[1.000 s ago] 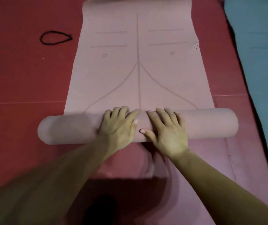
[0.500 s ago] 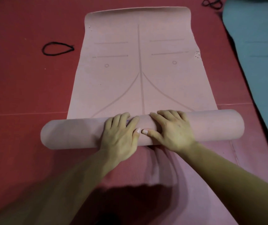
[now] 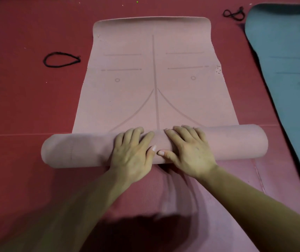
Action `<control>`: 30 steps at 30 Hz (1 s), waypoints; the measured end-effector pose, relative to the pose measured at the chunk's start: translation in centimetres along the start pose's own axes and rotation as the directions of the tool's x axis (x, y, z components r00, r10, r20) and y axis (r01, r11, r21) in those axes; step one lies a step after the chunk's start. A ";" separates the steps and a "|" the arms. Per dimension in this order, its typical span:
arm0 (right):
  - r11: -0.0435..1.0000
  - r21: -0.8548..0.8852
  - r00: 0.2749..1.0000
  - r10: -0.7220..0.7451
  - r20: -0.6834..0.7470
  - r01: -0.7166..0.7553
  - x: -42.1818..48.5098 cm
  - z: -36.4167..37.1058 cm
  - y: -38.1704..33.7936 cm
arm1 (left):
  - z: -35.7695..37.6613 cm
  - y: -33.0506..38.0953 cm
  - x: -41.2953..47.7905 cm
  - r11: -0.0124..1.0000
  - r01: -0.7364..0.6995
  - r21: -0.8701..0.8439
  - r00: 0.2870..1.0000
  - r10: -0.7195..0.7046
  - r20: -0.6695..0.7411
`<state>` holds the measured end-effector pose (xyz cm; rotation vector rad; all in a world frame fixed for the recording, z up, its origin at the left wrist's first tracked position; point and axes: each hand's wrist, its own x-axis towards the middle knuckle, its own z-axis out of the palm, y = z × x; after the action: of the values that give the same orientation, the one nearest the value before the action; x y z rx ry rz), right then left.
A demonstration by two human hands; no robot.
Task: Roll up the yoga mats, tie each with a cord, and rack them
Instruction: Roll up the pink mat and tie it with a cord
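red floor (image 3: pixel 18 106), pink mat (image 3: pixel 154 79) half rolled, teal mat (image 3: pixel 291 70), 2 blk cords (image 3: pixel 62 59)

Exercise studio, red padded floor (image 3: pixel 18 106), yoga mats (image 3: pixel 154 79) laid out, tie cords (image 3: pixel 62 59)

pink mat (image 3: pixel 154 84) half-rolled, black cord (image 3: pixel 61 59) beside

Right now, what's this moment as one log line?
pink mat: partly rolled | left hand: pressing mat | right hand: pressing mat | black cord: lying left, unused
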<state>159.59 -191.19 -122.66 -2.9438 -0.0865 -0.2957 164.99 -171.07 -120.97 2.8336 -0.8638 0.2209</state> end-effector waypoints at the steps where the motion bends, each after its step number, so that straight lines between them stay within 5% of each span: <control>1: 1.000 -0.002 1.000 0.004 0.012 -0.004 0.1 0.0 0.0 | 0.2 -0.1 0.0 1.000 -0.020 0.011 1.000 0.020 -0.001; 7: 0.990 -0.008 0.990 0.141 0.026 -0.141 0.5 -0.4 -1.0 | 0.2 -0.9 2.9 0.999 -0.025 0.045 0.996 0.022 0.082; 12: 0.994 0.000 0.994 0.109 0.021 -0.109 0.6 0.1 -0.6 | 0.2 -1.6 5.6 1.000 0.005 0.031 0.983 -0.010 0.182; 16: 0.994 -0.018 0.993 0.110 0.044 -0.110 2.4 0.2 0.1 | 0.0 -1.0 5.6 0.996 0.090 -0.001 0.993 -0.090 0.072; 20: 0.995 -0.038 0.995 0.099 0.026 -0.098 2.9 0.6 0.4 | 0.6 -1.3 4.8 0.999 0.020 0.030 0.999 -0.021 0.027; 30: 0.999 0.032 0.997 0.041 -0.071 -0.039 5.0 0.6 0.9 | 0.7 -2.9 10.5 0.999 0.025 0.044 0.962 -0.036 0.271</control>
<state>164.67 -191.79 -122.39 -2.8975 -0.0226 -0.3904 175.29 -174.47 -120.01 2.9581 -0.8722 -0.1625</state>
